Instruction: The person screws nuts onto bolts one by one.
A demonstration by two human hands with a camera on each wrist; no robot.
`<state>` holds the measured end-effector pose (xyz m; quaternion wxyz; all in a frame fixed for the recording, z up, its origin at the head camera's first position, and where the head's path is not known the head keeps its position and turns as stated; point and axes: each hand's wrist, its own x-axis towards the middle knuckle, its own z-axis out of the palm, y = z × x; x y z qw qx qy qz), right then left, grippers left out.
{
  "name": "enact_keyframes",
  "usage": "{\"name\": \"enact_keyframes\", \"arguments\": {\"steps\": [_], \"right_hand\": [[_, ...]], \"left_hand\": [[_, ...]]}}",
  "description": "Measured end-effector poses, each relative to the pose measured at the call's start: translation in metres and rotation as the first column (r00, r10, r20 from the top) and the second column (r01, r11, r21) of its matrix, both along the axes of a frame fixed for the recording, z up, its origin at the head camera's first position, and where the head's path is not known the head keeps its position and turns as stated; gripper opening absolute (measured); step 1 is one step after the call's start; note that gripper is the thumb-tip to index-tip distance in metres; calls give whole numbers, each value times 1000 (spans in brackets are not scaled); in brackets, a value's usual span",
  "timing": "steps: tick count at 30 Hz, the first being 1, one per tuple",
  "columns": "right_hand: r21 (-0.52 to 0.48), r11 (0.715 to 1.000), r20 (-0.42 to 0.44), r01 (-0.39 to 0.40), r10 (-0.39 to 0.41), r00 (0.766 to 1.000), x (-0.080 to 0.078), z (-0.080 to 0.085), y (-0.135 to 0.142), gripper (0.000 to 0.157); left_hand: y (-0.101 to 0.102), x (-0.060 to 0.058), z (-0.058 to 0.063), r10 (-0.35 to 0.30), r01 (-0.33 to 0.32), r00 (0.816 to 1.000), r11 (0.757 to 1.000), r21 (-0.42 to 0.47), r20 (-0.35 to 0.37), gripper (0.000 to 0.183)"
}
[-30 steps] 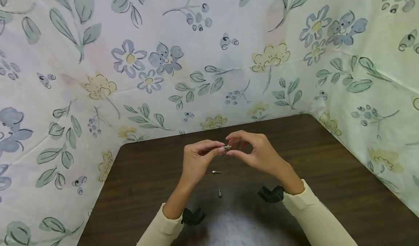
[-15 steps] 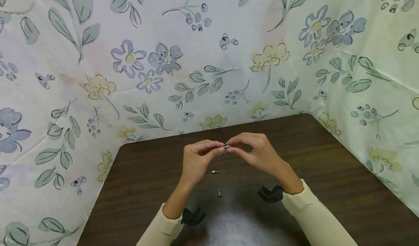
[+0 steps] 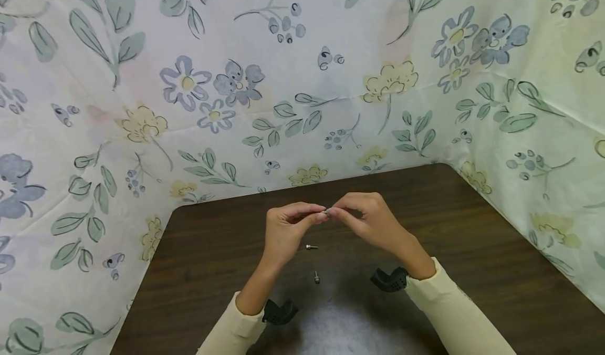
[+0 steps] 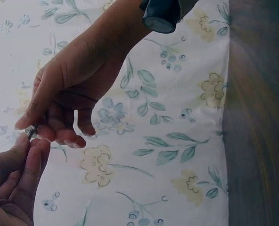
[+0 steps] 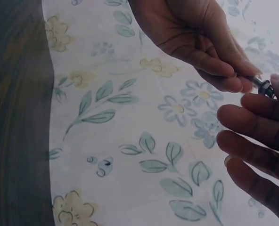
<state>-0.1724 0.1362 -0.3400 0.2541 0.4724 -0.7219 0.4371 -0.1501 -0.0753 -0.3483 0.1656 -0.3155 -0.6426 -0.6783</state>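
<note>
My left hand point(image 3: 285, 231) pinches a small metal bolt point(image 5: 258, 81) between thumb and fingers, above the table. From the other side, my right hand point(image 3: 375, 221) brings thumb and index finger together on the bolt's far end. In the right wrist view, a nut-like ring point(image 5: 266, 88) shows around the bolt, right at the right fingertips, while the other right fingers are spread. The head view shows little of the bolt, since fingertips cover most of it. Two more bolts lie below the hands: one sideways point(image 3: 312, 247), one nearer point(image 3: 317, 278) with a thicker lower end.
The dark wood-grain table point(image 3: 212, 260) reaches back to a floral cloth point(image 3: 283, 82) hung behind it and along both sides. Black wrist mounts point(image 3: 280, 313) sit at both cream sleeves point(image 3: 236, 326), jutting inward low over the table.
The right thumb and index finger, spread apart around the bolt's end a second ago, have closed onto it. The left hand and the two bolts on the table have stayed in place.
</note>
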Motion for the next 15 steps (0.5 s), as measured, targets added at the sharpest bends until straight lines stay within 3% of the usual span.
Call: {"name": "enact_keyframes", "arguments": {"steps": [6, 11, 15], "right_hand": [[3, 1000, -11, 16, -16, 1000, -2, 5, 2, 15], [-13, 1000, -35, 21, -21, 999, 0, 7, 3, 30], [-9, 1000, -59, 10, -10, 998, 0, 6, 3, 35]], "left_hand": [[-1, -3, 3, 12, -12, 1000, 1000, -11, -5, 10], [-2, -1, 5, 52, -52, 999, 999, -15, -3, 10], [-3, 0, 3, 48, -48, 999, 999, -20, 5, 9]]}}
